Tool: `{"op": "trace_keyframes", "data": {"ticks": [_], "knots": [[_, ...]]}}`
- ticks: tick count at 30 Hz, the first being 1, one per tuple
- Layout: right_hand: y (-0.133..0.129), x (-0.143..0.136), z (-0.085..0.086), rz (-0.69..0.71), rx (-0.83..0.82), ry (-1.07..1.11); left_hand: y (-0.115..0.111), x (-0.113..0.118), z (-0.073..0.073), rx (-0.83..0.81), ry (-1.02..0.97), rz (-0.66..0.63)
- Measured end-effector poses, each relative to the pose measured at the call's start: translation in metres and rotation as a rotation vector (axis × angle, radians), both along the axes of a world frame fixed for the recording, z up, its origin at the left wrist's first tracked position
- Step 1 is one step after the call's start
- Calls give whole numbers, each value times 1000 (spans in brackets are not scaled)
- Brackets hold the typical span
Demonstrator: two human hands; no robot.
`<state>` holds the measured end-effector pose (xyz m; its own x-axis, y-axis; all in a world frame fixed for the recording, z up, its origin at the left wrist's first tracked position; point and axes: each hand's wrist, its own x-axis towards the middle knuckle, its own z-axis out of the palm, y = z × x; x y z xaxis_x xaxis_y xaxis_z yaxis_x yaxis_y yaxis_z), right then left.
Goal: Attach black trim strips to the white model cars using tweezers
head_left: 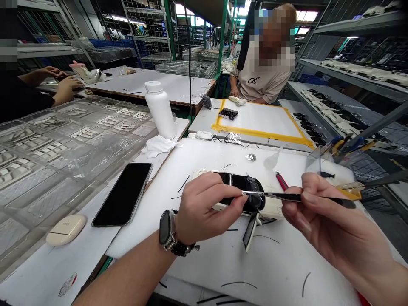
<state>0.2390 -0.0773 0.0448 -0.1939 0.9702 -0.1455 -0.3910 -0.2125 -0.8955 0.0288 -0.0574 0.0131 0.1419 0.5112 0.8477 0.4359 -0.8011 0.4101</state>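
Observation:
My right hand [328, 212] grips a pair of slim black tweezers [287, 196] with a bright metal tip pointing left. At that tip, the thumb and forefinger of my left hand [208, 204] are pinched together; a tiny pale bit shows there, too small to name. Beneath both hands, a cream model car [272, 208] with a dark roof and windows rests on the white foam sheet [204, 267]. One of its doors [250, 233] stands open towards me. My left hand hides part of the car body.
Thin black strips [239, 284] lie scattered on the foam. A red pen-like tool [281, 181] is behind my right hand. To the left are a phone [124, 195], a cream case [66, 229], a white bottle [161, 110] and parts trays [63, 148]. A co-worker [264, 80] sits opposite.

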Motion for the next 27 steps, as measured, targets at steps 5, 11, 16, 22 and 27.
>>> {"op": "trace_keyframes", "data": {"ticks": [5, 11, 16, 22, 27], "knots": [[0, 1, -1, -6, 1, -7, 0, 0, 0, -8, 7, 9], [2, 0, -4, 10, 6, -22, 0, 0, 0, -36, -14, -9], [2, 4, -5, 4, 108, -75, 2, 1, 3, -90, -66, -58], [5, 12, -1, 57, 391, -232, 2, 1, 5, -133, -95, -89], [5, 12, -5, 137, 462, -255, 2, 0, 5, -142, -93, -116]]}}
